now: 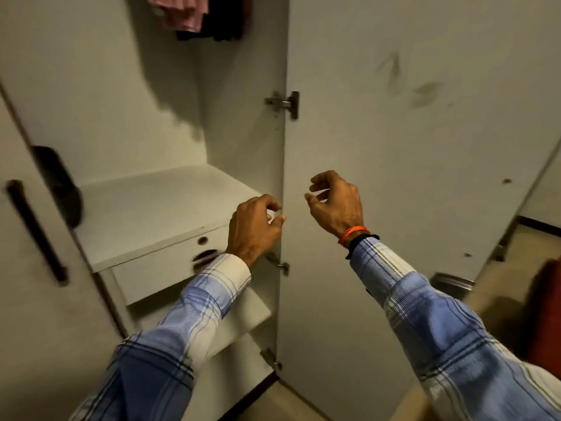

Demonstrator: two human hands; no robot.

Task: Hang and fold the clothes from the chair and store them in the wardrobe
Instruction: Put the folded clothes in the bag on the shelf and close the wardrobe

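Pale grey laminate fills most of the view: the wardrobe (127,95) stands open before me, its right door (409,147) swung out on metal hinges (283,103), its left door (33,299) carrying a dark bar handle (36,232). Inside, one bare shelf (158,208) sits above a drawer (164,268) with a recessed pull. A dark object, too blurred to identify, rests at the shelf's left end. Clothes already on the rail hang at the top of the compartment: a pink garment (182,10) with a black garment (224,19) just beside it.

My left hand (255,229) is raised in front of the shelf edge, fingers loosely curled, holding nothing. My right hand (334,202) is level with it, before the inner face of the right door, fingers likewise relaxed and holding nothing. The two hands are near each other but apart. An orange band (353,233) circles my right wrist. Both sleeves are blue and white plaid. At far right a reddish shape, blurred, lies near the floor.
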